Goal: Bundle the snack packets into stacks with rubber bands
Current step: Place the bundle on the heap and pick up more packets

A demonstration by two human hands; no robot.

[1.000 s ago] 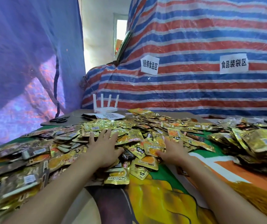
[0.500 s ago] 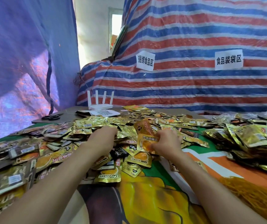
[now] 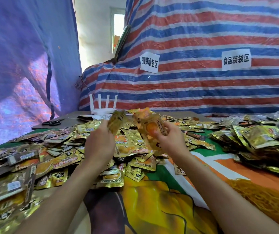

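Left hand (image 3: pixel 99 142) around a blurred gold packet (image 3: pixel 117 122), right hand (image 3: pixel 171 141) around orange packets (image 3: pixel 149 126), long axes near upright

White plastic four-antenna router (image 3: pixel 103 107): no pattern. Behind router, woven tarp wall (image 3: pixel 202 92): red, blue, white horizontal stripes. Left of router, tarp sheet (image 3: pixel 17 65): blue-violet, reddish patches. Before router, heaped foil snack packets (image 3: pixel 62 159): gold, orange-yellow pictures, black marks. Raised orange foil packet (image 3: pixel 152 127), right of router: yolk-yellow disc. Raised blurred packet (image 3: pixel 116 122): perhaps olive-gold. Printed table cover (image 3: pixel 152 200): green, orange, white, yellow.
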